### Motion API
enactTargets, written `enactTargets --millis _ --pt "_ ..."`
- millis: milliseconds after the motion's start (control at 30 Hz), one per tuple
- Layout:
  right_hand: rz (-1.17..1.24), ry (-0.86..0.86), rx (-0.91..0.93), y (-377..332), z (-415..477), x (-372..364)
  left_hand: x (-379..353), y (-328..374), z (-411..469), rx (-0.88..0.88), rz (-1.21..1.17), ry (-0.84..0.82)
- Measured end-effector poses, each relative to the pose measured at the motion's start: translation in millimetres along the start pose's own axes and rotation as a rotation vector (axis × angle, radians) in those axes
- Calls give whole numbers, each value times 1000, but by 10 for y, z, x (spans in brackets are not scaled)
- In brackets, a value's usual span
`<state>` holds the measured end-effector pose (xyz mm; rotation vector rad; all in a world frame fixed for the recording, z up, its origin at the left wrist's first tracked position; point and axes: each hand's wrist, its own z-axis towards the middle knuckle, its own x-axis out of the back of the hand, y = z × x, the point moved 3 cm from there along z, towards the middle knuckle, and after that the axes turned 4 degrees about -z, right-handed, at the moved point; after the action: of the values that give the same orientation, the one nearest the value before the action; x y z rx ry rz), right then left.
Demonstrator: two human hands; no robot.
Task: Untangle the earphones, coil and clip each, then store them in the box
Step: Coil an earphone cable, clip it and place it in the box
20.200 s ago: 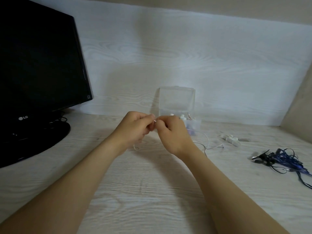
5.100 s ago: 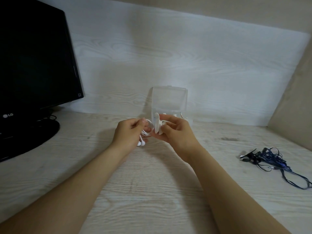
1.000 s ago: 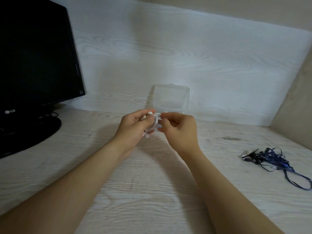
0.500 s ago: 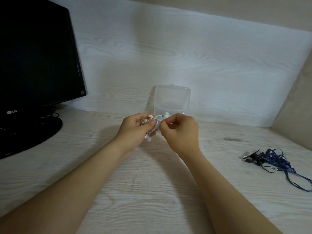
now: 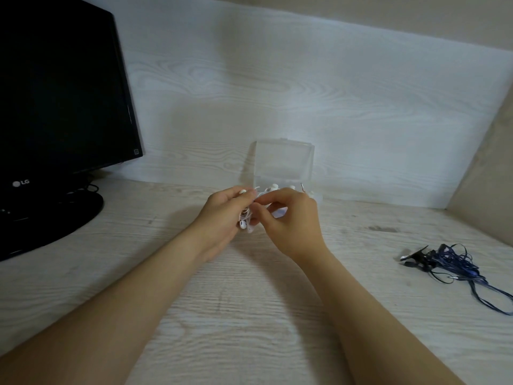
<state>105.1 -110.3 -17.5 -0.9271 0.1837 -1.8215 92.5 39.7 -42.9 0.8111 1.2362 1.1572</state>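
Found at frame centre, just in front of the clear hinged plastic box (image 5: 283,162), lid standing open: coiled white thin-cord earphones (image 5: 245,219), held above the pale wood-grain desk (image 5: 249,315). Judged very light, limp and springy; likely to spring loose if released, and prone to kinking along the thin cord. Best taken across the whole bundle of loops, never by a bud or a single strand.

Noted at centre-left: left hand (image 5: 222,215), curled round the coil with thumb on top and buds hanging below the fingers. Noted at centre-right: right hand (image 5: 291,220), pinching the cord at the top of the coil between thumb and forefinger, other fingers curled. Cannot tell whether a clip is held.

Recorded at right edge, well apart: tangled dark blue earphones (image 5: 455,263), not yet handled. Recorded at upper left: black flat monitor (image 5: 61,93).
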Motion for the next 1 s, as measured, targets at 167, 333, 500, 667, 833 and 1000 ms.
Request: enactTargets --millis 167,333,500,667,833,1000 --pt "175 -14 -166 45 19 1 -10 24 4 35 -146 56" --pt "165 -78 -247 70 -22 -65 24 60 7 51 -308 146" --pt "173 -196 -192 67 -56 -186 -25 70 -16 72 -350 142" --pt "127 -132 -204 123 -34 -150 17 27 13 59 -241 182" --pt "170 -87 -167 81 -33 -110 19 -31 21 51 -174 168" --pt "137 -32 -120 146 6 -123 -18 -45 0 75 -179 107"
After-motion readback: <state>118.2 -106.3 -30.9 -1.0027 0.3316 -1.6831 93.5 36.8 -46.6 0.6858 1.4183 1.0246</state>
